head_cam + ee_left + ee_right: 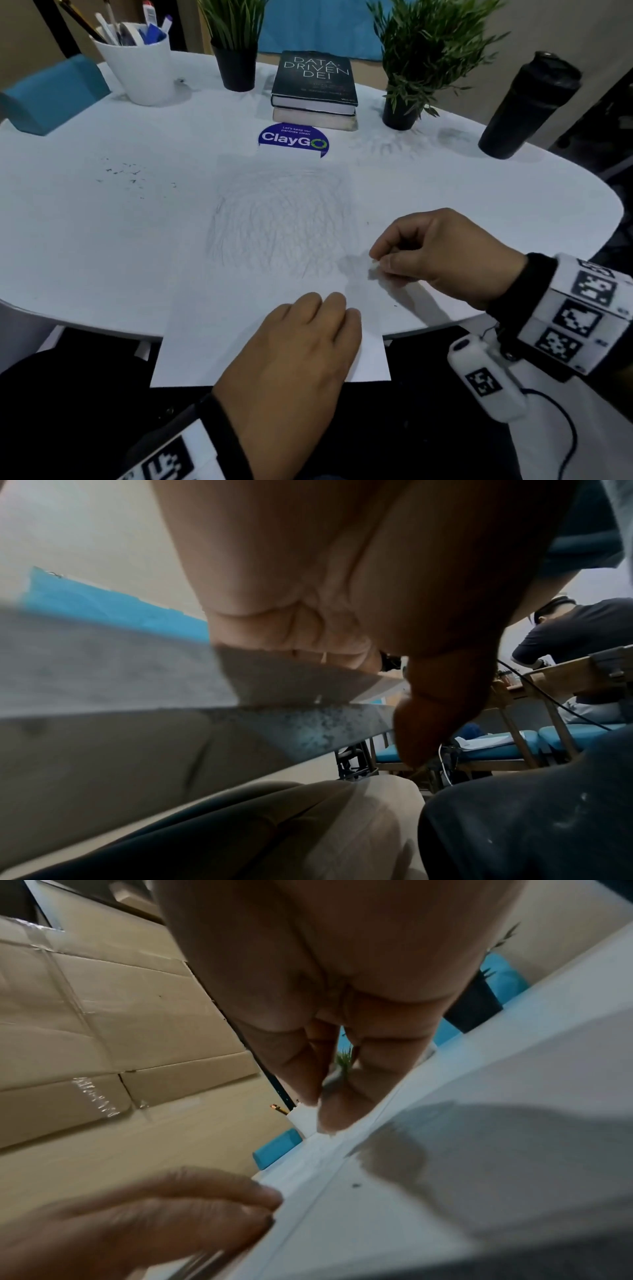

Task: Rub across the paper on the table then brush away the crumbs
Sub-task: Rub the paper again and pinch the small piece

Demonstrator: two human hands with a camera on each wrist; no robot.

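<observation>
Right hand (442,255): fingertips pinch a small pale piece, probably an eraser (374,263), mostly hidden from me. Left hand (294,363): flat, pressing paper (274,222).

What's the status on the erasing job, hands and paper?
Left hand flat, pressing paper down. Right hand pinching small white eraser at scribble's right edge. Crumbs lie far left. Nothing in the way.

White table (102,240) bears paper (274,240), books (315,102), plants (236,68), crumbs (126,173)
</observation>
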